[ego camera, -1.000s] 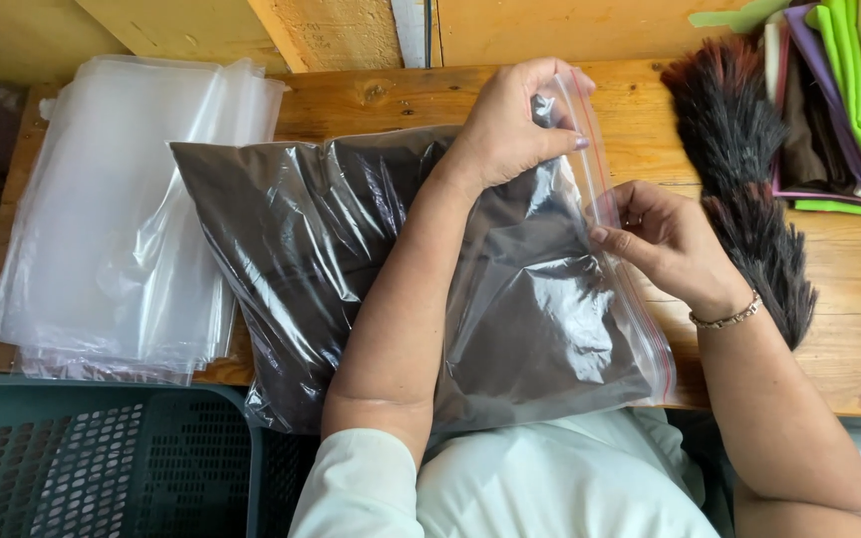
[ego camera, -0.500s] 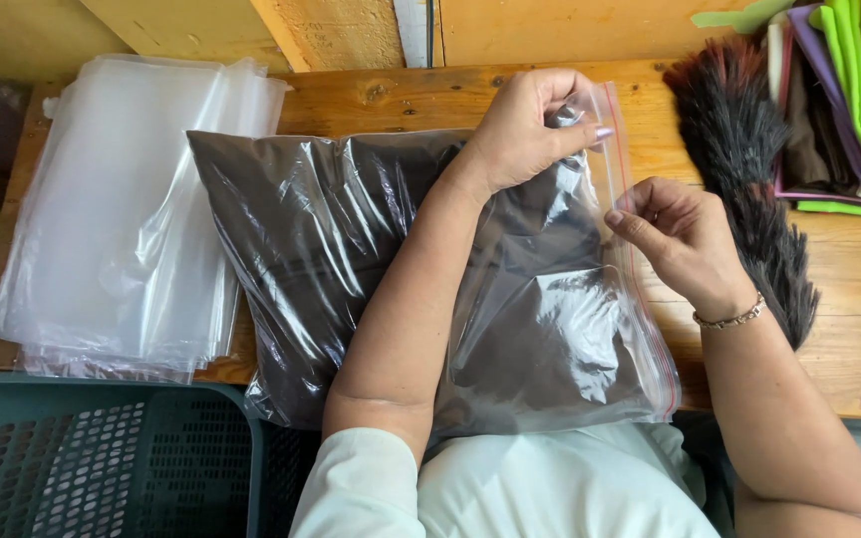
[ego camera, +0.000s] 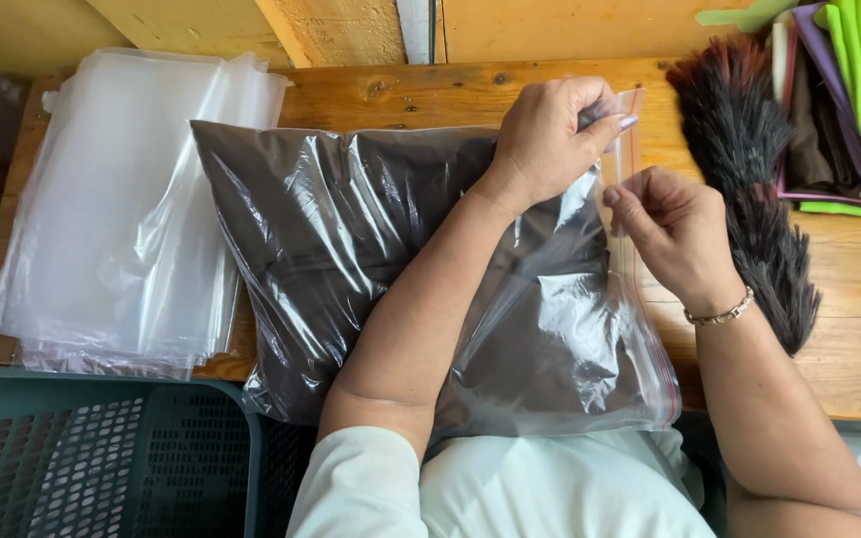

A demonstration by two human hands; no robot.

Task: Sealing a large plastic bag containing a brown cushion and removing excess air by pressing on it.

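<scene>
Both hands, left hand (ego camera: 550, 134) and right hand (ego camera: 672, 231), pinch the zip bag (ego camera: 401, 269) at its seal strip; soft, slippery film, light dark cloth inside; grip the strip.

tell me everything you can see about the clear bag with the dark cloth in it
The clear zip bag is glossy, wrinkled thin plastic with a red strip along its right-hand opening. It lies flat on the wooden table, its near edge overhanging, stuffed with folded dark brown cloth. The left hand pinches its top right corner, the forearm resting across it; the right hand pinches the strip lower down.
</scene>
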